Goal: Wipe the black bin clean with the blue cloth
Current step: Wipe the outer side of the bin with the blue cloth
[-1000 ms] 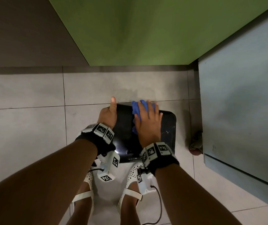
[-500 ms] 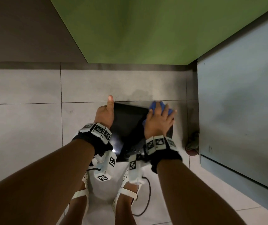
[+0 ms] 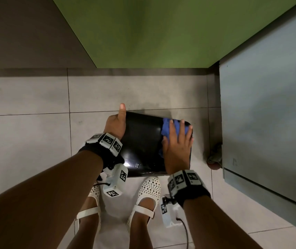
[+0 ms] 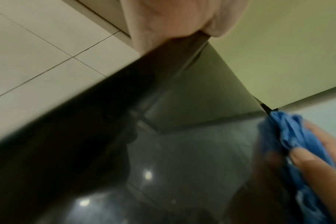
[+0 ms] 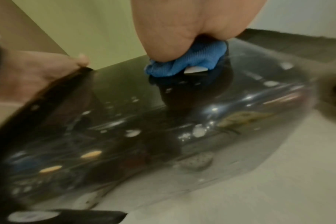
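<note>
The glossy black plastic bin (image 3: 143,141), rounded at its corners, stands on the pale grey floor tiles (image 3: 27,141) just ahead of my white perforated shoes (image 3: 150,189). My right hand (image 3: 177,150) lies flat on its top, fingers straight and a little spread, pressing the crumpled blue ribbed cloth (image 3: 168,126) against the far right corner so it rubs the slick surface. My left hand (image 3: 115,125) braces the left edge, thumb straight along it, I judge to stop the bin sliding; its other fingers are hidden. Pale spots show on the near side
</note>
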{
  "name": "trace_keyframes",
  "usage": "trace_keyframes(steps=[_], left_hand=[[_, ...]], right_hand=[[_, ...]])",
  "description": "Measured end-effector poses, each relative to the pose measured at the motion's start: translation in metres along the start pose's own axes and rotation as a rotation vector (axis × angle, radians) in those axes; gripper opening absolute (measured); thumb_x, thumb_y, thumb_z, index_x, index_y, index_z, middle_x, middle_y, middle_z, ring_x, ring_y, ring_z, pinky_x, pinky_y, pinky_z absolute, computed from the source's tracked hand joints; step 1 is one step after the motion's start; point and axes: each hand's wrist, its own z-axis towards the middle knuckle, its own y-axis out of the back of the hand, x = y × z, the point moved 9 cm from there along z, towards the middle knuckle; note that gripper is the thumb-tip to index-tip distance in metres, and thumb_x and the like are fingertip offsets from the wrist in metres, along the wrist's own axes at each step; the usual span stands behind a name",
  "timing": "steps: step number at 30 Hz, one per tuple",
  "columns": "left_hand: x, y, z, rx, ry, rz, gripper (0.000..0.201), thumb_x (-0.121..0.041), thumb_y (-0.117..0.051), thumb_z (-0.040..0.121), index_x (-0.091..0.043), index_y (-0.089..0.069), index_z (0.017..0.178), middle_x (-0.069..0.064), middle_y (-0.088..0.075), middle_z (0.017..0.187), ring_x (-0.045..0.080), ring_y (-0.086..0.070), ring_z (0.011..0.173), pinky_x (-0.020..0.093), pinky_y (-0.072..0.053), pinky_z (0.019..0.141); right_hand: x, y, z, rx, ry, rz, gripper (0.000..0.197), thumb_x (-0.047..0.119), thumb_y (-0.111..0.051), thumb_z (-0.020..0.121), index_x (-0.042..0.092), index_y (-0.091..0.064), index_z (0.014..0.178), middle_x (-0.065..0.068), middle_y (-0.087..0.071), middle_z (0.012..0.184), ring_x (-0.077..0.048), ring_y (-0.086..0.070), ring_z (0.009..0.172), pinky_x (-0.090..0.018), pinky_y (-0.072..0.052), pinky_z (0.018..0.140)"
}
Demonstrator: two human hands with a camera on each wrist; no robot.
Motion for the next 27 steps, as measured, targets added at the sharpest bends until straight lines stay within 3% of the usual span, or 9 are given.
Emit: trace_keyframes(steps=[3,8,11,14,16,19,22,25,27], left_hand=[[0.0,0.0,0.0,-0.004,0.008,-0.015,0.062,-0.055,-0.019,0.096,-0.005,-0.05,0.075,0.005,-0.043,0.064,0.023,-0.045,0.079,0.029,-0.032,0.074],[-0.016,0.003,0.006,-0.009,0.01,-0.006,0.063,-0.056,-0.016,0.096,-0.012,-0.041,0.058,0.002,-0.041,0.061,0.023,-0.044,0.074,0.029,-0.03,0.076],[-0.031,0.007,0.013,-0.042,0.003,-0.043,0.063,-0.056,-0.015,0.096,-0.013,-0.038,0.056,0.002,-0.039,0.06,0.017,-0.041,0.06,0.029,-0.03,0.074],[-0.044,0.004,0.016,-0.049,0.007,-0.061,0.065,-0.055,-0.015,0.096,-0.01,-0.041,0.058,0.006,-0.045,0.065,0.024,-0.046,0.077,0.029,-0.03,0.074],[-0.05,0.002,0.018,-0.045,0.008,-0.048,0.069,-0.054,-0.015,0.097,-0.004,-0.051,0.065,0.015,-0.054,0.083,0.024,-0.048,0.089,0.03,-0.031,0.077],[-0.052,0.0,0.02,-0.033,-0.011,-0.041,0.067,-0.053,-0.016,0.097,-0.007,-0.051,0.063,0.016,-0.053,0.091,0.024,-0.05,0.09,0.028,-0.033,0.078],[-0.051,0.001,0.02,-0.029,-0.01,-0.019,0.071,-0.052,-0.016,0.098,0.0,-0.056,0.069,0.016,-0.053,0.085,0.022,-0.047,0.084,0.031,-0.034,0.079],[-0.054,0.003,0.021,-0.035,-0.037,-0.024,0.068,-0.052,-0.017,0.098,-0.006,-0.038,0.053,0.008,-0.042,0.059,0.025,-0.04,0.062,0.03,-0.03,0.069],[-0.053,0.002,0.02,-0.029,-0.042,-0.034,0.066,-0.053,-0.017,0.097,-0.009,-0.031,0.05,0.006,-0.036,0.055,0.019,-0.035,0.052,0.029,-0.029,0.065]], right_hand=[[-0.031,0.007,0.01,0.03,-0.134,0.038,0.055,0.036,-0.024,0.099,0.025,-0.003,0.148,-0.009,0.005,0.158,-0.035,0.01,0.143,-0.052,-0.005,0.117],[-0.037,0.026,0.035,-0.07,-0.33,0.244,0.053,0.032,-0.028,0.1,0.023,-0.008,0.148,-0.011,0.001,0.158,-0.038,0.009,0.143,-0.053,-0.005,0.115],[-0.017,0.041,0.053,-0.104,-0.263,0.203,0.053,0.032,-0.029,0.1,0.025,-0.007,0.148,-0.01,0.002,0.158,-0.038,0.01,0.143,-0.052,-0.002,0.116],[0.028,0.04,0.065,-0.074,-0.111,0.168,0.052,0.032,-0.027,0.1,0.029,-0.006,0.148,-0.007,0.004,0.158,-0.036,0.013,0.142,-0.053,0.0,0.117],[0.074,0.03,0.059,-0.054,0.07,0.12,0.051,0.035,-0.02,0.098,0.029,-0.008,0.147,-0.006,0.001,0.158,-0.037,0.01,0.143,-0.054,-0.001,0.116],[0.113,0.017,0.04,-0.012,0.259,0.092,0.061,0.042,-0.013,0.089,0.024,-0.012,0.147,-0.008,-0.003,0.158,-0.037,0.008,0.143,-0.052,0.001,0.114],[0.092,0.02,0.035,-0.021,0.251,0.061,0.056,0.04,-0.018,0.093,0.026,-0.011,0.147,-0.008,-0.003,0.158,-0.034,0.009,0.143,-0.053,0.0,0.113],[0.038,0.023,0.04,-0.007,0.08,0.041,0.055,0.035,-0.025,0.099,0.03,0.0,0.147,-0.006,0.008,0.157,-0.028,0.021,0.138,-0.049,0.007,0.112],[-0.001,0.031,0.042,-0.026,-0.03,0.013,0.056,0.034,-0.027,0.099,0.029,0.0,0.147,-0.007,0.009,0.157,-0.032,0.015,0.142,-0.052,0.001,0.115]])
